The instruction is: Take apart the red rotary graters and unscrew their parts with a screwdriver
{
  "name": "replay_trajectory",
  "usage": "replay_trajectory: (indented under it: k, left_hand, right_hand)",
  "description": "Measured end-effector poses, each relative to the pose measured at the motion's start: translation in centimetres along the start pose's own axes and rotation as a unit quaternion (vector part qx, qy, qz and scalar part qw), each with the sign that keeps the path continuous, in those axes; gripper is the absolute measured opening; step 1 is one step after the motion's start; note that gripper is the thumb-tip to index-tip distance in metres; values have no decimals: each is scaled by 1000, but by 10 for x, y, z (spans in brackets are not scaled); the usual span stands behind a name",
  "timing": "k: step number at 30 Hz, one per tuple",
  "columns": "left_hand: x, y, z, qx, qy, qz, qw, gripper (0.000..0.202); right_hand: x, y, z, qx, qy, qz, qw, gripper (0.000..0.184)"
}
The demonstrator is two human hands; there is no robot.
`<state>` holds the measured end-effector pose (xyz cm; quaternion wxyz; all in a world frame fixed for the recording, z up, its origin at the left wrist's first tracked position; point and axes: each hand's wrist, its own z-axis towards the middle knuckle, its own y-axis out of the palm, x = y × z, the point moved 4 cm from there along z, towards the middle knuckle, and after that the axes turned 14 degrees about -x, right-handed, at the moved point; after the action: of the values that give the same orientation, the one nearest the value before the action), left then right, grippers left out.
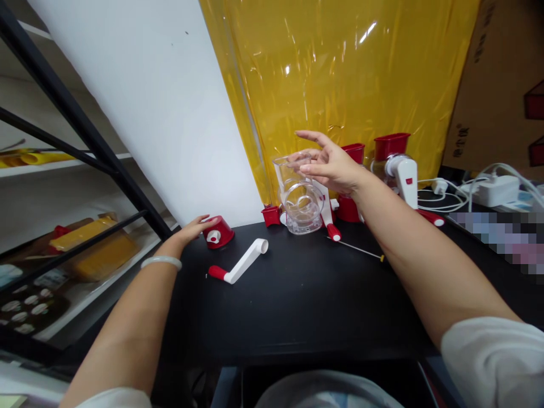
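My left hand (pixel 196 229) is at the left of the black table, its fingers on the top and left side of a red base (pixel 224 232) with a white knob. Part of its grip is hidden behind the base. My right hand (pixel 329 164) is raised at the rim of a clear plastic housing (pixel 297 195), index finger stretched out and thumb apart. Whether a fingertip touches the rim, I cannot tell. The housing stands upright on the table. In front of the red base lies a white crank handle (pixel 246 262) with a red grip.
Behind my right arm stand assembled red-and-white hand-crank graters (pixel 391 146). A small red part (pixel 271 215) sits left of the housing, and a thin rod (pixel 359 250) lies in front. White cables and a power strip (pixel 497 190) are at right; a black-framed shelf (pixel 76 113) borders the left.
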<state>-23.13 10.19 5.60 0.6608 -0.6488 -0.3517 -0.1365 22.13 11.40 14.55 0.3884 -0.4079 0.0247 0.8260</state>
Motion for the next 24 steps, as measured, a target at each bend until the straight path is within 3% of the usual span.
replay_trajectory:
  k: [4, 7, 10, 14, 24]
  left_hand:
    - [10, 19, 11, 70, -41, 165, 983, 104]
    - [6, 24, 17, 63, -55, 233, 969, 116]
    - [0, 20, 20, 31, -1, 234, 972, 110]
    - [-4, 10, 19, 32, 59, 226, 972, 99]
    - [-16, 7, 22, 51, 55, 217, 973, 83]
  right_hand:
    - [1, 0, 0, 2, 5, -3, 1000, 84]
    - [1, 1, 0, 1, 9, -10, 1000, 84]
    - [0, 2, 0, -2, 10, -12, 1000, 84]
    - [2, 3, 1, 0, 11, -7, 1000, 84]
    - [5, 3, 1, -6, 11, 7, 1000, 85]
